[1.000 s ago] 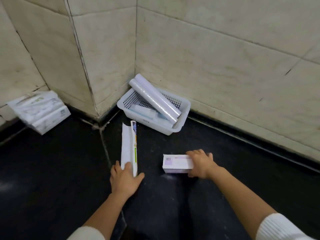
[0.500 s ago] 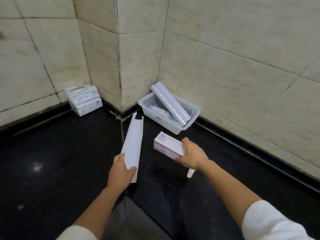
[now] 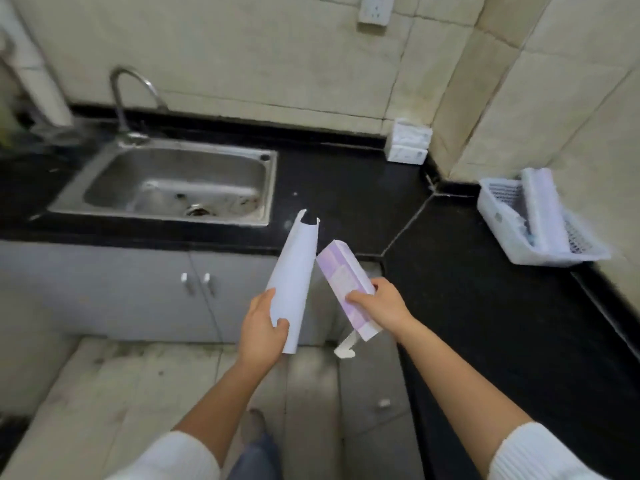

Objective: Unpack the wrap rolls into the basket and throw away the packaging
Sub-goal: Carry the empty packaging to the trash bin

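My left hand (image 3: 263, 327) grips the lower end of a long white empty box (image 3: 294, 275) that points up and away over the counter's front edge. My right hand (image 3: 381, 303) holds a shorter purple-and-white box (image 3: 343, 282), its open flap hanging below. Both boxes are in the air, almost touching at their upper ends. At the far right the white plastic basket (image 3: 498, 209) sits on the black counter against the wall, with wrap rolls (image 3: 543, 209) leaning in it.
A steel sink (image 3: 263, 188) with a curved tap (image 3: 128, 95) is set in the black counter (image 3: 467, 306) at the left. White packets (image 3: 408, 143) stand stacked in the back corner. Grey cabinet doors (image 3: 138, 289) and a dirty tiled floor (image 3: 121, 393) lie below.
I have turned left and stepped back from the corner, lifting both boxes off the counter. The basket has slid to the right of view and the sink has come into sight.
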`<state>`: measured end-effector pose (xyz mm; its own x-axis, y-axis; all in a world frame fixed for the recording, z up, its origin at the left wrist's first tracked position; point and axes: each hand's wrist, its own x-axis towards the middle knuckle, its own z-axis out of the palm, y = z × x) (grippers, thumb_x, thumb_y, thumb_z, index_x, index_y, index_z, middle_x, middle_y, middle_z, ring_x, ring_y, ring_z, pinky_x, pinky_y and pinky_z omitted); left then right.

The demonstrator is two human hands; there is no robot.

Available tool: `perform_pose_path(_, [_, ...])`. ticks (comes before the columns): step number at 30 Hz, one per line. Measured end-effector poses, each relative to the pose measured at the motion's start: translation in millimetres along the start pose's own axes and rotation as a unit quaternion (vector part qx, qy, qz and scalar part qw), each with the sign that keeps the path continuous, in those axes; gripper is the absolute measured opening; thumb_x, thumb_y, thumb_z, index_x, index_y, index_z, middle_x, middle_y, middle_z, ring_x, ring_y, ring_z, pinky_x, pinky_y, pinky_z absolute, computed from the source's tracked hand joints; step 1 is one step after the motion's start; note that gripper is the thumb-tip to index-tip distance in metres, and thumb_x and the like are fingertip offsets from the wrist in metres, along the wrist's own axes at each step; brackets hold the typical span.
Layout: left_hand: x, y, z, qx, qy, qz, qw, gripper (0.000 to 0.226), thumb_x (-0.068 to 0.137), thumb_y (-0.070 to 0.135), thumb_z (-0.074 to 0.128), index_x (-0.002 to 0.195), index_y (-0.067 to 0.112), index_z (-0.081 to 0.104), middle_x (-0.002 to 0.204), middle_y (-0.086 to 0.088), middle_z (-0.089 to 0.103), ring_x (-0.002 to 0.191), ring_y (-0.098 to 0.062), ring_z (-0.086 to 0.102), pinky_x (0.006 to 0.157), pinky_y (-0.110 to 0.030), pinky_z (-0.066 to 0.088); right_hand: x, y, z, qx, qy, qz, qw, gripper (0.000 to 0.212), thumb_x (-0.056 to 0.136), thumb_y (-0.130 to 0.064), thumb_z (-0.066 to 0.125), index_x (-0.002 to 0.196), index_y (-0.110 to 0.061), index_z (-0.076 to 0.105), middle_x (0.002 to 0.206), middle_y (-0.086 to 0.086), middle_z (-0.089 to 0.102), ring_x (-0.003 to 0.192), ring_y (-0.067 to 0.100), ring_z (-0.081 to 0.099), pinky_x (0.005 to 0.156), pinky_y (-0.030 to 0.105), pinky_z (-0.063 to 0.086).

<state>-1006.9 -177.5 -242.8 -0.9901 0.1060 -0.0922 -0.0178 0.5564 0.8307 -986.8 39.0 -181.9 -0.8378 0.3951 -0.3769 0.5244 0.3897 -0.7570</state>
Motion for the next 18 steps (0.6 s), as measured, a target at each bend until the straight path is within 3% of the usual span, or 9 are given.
perform_pose_path(3, [-64.5, -55.1, -59.9, 0.005, 0.066, -0.088, 0.994, 0.060, 0.083, 0.005, 0.056, 0.141, 0.009, 0.042, 0.147, -0.010, 0.042, 0.129, -0.026, 0.045, 0.102, -0.028, 0.034, -40.3, -16.3, 72.8, -0.016, -0.086, 0.001, 0.996, 0.021, 0.080, -0.023, 0.067, 0.093, -0.006, 0.063, 0.088, 0.009, 0.064, 0.064, 0.016, 0.059, 0.052, 0.024, 0.045])
perform_pose_path(6, [-131.4, -111.2, -115.6, 0.007, 0.121, -0.165, 0.979, 0.060, 0.083, 0.006, 0.057, 0.141, 0.010, 0.042, 0.146, -0.010, 0.042, 0.128, -0.026, 0.046, 0.102, -0.029, 0.035, -87.7, -27.5, 150.6, -0.030, -0.160, 0.010, 0.987, 0.020, 0.080, -0.020, 0.066, 0.091, -0.003, 0.066, 0.084, 0.011, 0.064, 0.060, 0.017, 0.058, 0.045, 0.021, 0.043])
perform_pose_path(10, [-222.4, -185.4, -182.6, -0.011, 0.167, -0.246, 0.955, 0.059, 0.084, 0.008, 0.058, 0.141, 0.009, 0.040, 0.143, -0.011, 0.042, 0.126, -0.028, 0.047, 0.103, -0.031, 0.035, -162.5, -33.1, 256.0, -0.026, -0.266, 0.031, 0.963, 0.028, 0.079, -0.020, 0.069, 0.101, -0.003, 0.065, 0.084, 0.012, 0.067, 0.066, 0.022, 0.063, 0.059, 0.026, 0.049])
perform_pose_path(13, [-297.3, -240.9, -232.7, -0.019, 0.191, -0.305, 0.933, 0.059, 0.086, 0.011, 0.059, 0.141, 0.009, 0.039, 0.144, -0.010, 0.041, 0.127, -0.027, 0.046, 0.104, -0.031, 0.034, -227.5, -39.1, 336.4, -0.055, -0.318, 0.018, 0.946, 0.036, 0.076, -0.023, 0.075, 0.102, 0.000, 0.065, 0.084, 0.014, 0.067, 0.067, 0.024, 0.064, 0.060, 0.029, 0.049])
perform_pose_path(18, [-425.7, -337.3, -322.3, -0.046, 0.230, -0.399, 0.887, 0.059, 0.086, 0.016, 0.060, 0.142, 0.014, 0.039, 0.146, -0.009, 0.041, 0.130, -0.028, 0.044, 0.105, -0.035, 0.034, -353.2, -36.5, 472.1, -0.112, -0.377, 0.004, 0.919, 0.025, 0.072, -0.019, 0.078, 0.064, -0.007, 0.057, 0.066, 0.013, 0.060, 0.058, 0.026, 0.060, 0.060, 0.035, 0.048])
